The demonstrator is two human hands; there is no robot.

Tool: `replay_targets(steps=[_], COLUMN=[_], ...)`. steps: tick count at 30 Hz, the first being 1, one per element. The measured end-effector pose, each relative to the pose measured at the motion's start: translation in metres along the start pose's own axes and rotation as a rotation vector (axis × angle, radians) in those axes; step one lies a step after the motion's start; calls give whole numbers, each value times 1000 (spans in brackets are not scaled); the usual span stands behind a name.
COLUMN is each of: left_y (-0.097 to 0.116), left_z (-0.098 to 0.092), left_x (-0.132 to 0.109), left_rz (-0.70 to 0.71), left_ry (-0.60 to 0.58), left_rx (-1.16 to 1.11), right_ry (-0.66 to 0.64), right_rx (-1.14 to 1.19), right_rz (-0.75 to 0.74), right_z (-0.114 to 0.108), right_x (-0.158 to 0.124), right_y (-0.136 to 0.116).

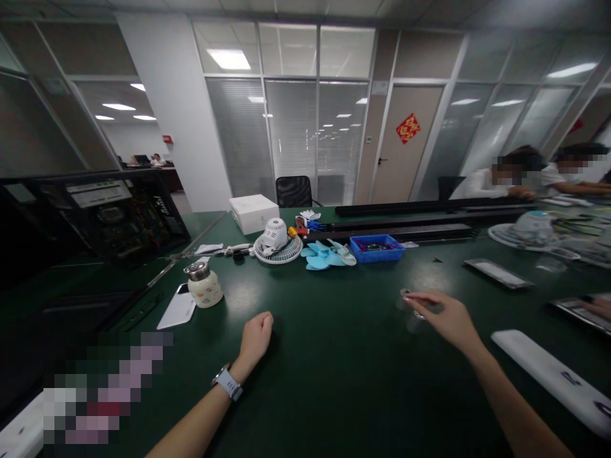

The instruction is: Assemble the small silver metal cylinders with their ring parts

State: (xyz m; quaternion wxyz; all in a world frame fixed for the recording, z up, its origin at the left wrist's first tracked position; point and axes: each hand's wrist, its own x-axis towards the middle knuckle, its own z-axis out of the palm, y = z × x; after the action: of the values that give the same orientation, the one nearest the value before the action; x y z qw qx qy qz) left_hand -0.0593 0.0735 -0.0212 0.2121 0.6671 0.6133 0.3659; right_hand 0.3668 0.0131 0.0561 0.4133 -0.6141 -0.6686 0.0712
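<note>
My right hand [446,316] reaches over the green table [334,356], its thumb and fingers pinched at a small silvery round piece [405,294]. A second small silvery round piece [419,315] is just below the thumb; what kind of parts they are is too small to tell. My left hand [256,335], with a watch [228,382] on its wrist, rests on the table as a loose fist. Nothing sticks out of it, and its palm is hidden. Nearest to it on the left stands a cream jar [204,285] with a metal lid.
Behind lie a white fan housing [275,240], blue fan blades [324,254], a blue tray [377,249] of small parts and a white box [254,214]. Right are a long white panel [548,375] and two people. An opened black device [114,213] stands left.
</note>
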Motion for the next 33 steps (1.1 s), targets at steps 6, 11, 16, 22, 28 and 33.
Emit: replay_targets(steps=[6, 11, 16, 22, 28, 33], left_y=[4, 5, 6, 6, 5, 4], left_z=[-1, -1, -2, -2, -2, -1], left_x=[0, -1, -2, -1, -1, -1], left_rz=[0, -6, -7, -2, 3, 14], left_ry=[11, 8, 7, -1, -2, -1], left_rx=[30, 41, 35, 37, 40, 33], right_ry=[-45, 16, 6, -58, 58, 50], right_rx=[-79, -88, -22, 29, 14, -46], right_rz=[150, 169, 156, 195, 216, 99], right_z=[-10, -4, -1, -3, -8, -4], right_x=[-19, -18, -18, -17, -14, -17], right_y=[50, 49, 55, 57, 60, 51])
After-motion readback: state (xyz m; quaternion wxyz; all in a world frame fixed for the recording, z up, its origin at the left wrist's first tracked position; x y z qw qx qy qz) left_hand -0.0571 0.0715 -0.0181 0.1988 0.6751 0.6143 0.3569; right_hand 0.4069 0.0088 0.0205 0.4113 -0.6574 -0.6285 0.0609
